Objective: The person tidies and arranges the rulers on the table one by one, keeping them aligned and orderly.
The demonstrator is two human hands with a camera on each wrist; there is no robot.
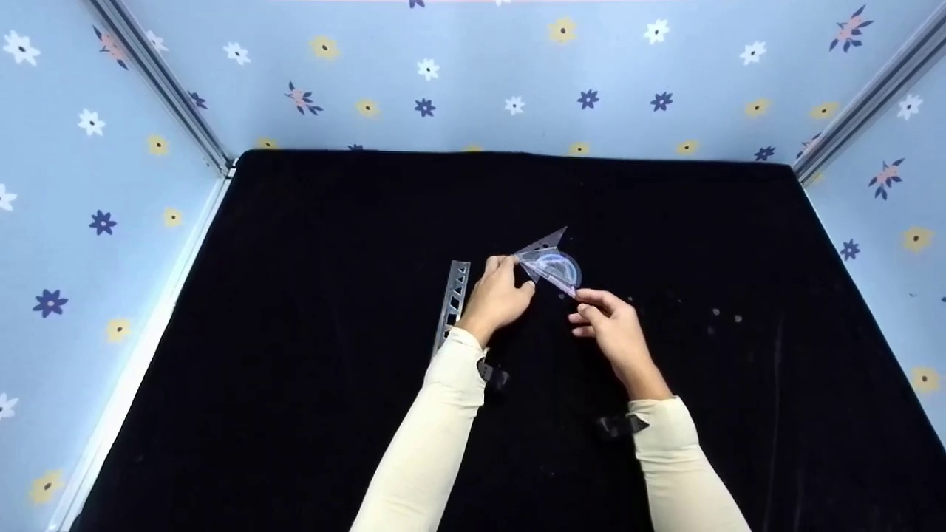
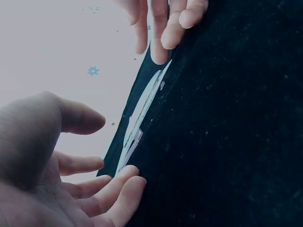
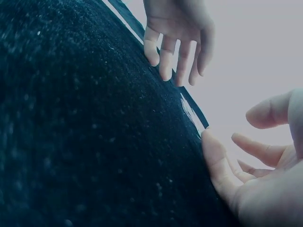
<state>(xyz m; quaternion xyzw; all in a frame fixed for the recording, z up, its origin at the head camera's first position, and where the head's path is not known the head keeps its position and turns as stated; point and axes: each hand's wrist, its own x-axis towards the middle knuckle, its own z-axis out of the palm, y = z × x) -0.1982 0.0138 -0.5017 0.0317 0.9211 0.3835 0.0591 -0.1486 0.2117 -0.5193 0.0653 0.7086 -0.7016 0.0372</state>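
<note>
Left hand (image 1: 499, 297) and right hand (image 1: 615, 329), thumbs apart from fingers, flank a protractor (image 1: 558, 267) overlapping a set square (image 1: 548, 242) near the head view's centre; a ruler (image 1: 448, 309) lies left of centre.

- You're in a small panelled booth (image 1: 879, 214) by the look of it, workstation-style.
- Light-blue flower-print panels (image 1: 473, 74) wall you in on left, far side and right.
- Metal rails (image 1: 164, 83) join them at both far corners.
- Your desk (image 1: 310, 310): black, cloth-like top, running right up to the panels.
- You're wearing dark devices (image 1: 495, 377) at both wrists.
</note>
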